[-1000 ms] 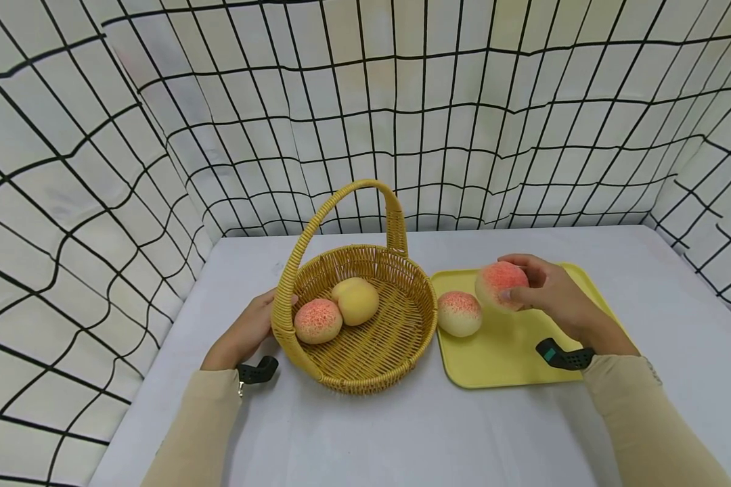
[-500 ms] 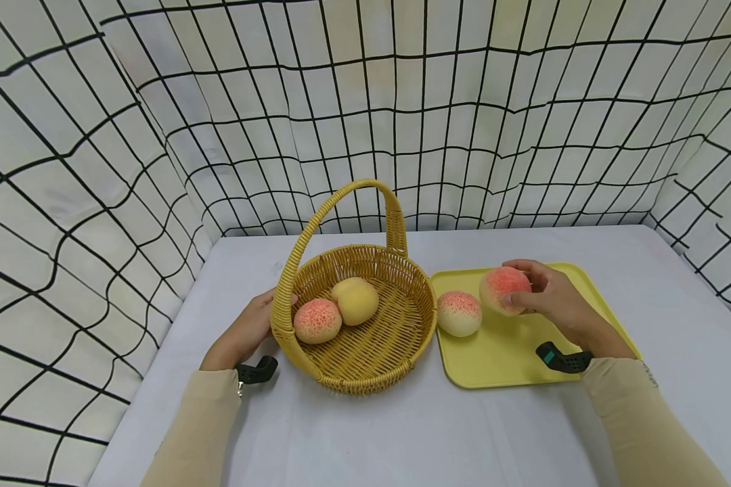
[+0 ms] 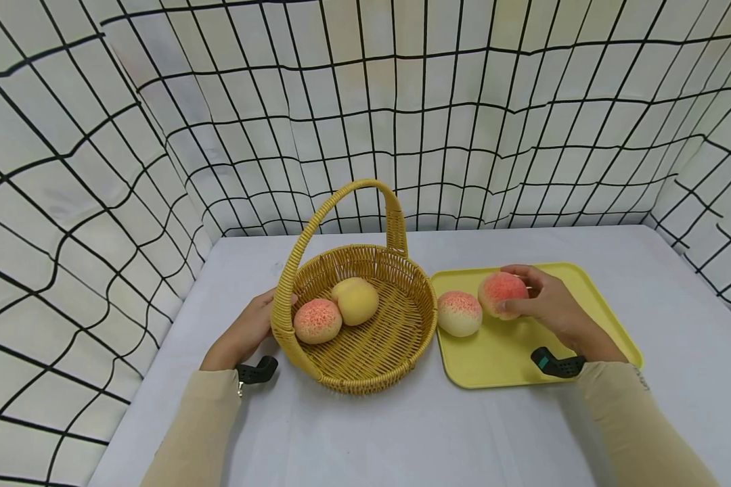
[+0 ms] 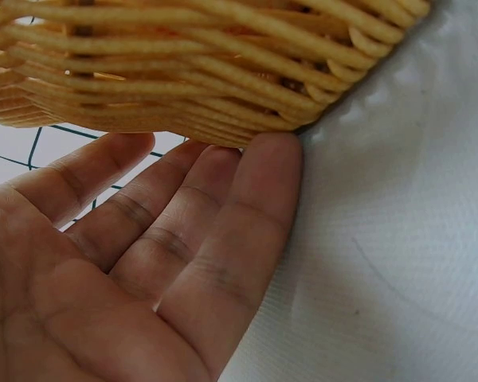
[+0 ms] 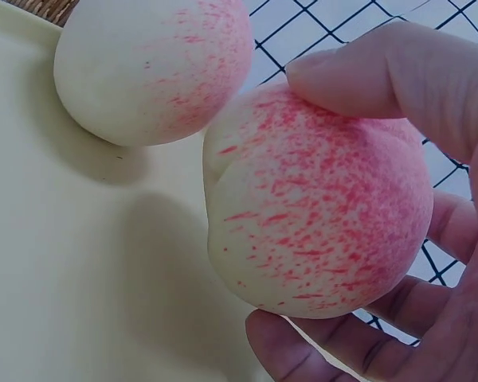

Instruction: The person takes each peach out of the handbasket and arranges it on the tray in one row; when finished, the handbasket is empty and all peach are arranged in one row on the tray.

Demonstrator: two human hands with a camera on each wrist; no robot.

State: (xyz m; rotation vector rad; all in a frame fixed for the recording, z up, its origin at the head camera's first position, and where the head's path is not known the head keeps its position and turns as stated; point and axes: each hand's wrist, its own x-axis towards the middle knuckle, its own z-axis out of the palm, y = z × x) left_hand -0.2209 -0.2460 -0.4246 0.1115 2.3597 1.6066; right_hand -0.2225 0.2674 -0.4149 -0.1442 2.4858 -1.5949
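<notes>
Right hand [image 3: 547,306]: spread around, clamped on peach [image 3: 501,294], over tray [image 3: 493,362].
Left hand [image 3: 252,326]: clamped on basket [image 3: 368,385] side.
Tray's left edge: second peach [image 3: 459,315], beside basket.
Room: tray's near half.

From here I see a cream peach [image 3: 459,314] speckled coral-red at the left edge of the yellow tray [image 3: 493,365] and a pinker peach [image 3: 501,293], densely flushed, near its far edge. The golden woven basket [image 3: 396,331] carries a plain yellow fruit [image 3: 357,302]; black grid lines [image 3: 423,111] pattern the white cloth [image 3: 445,84].

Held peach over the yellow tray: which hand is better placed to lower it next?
Probably the right hand: it grips the peach over the tray, while the left hand touches the wicker basket.
</notes>
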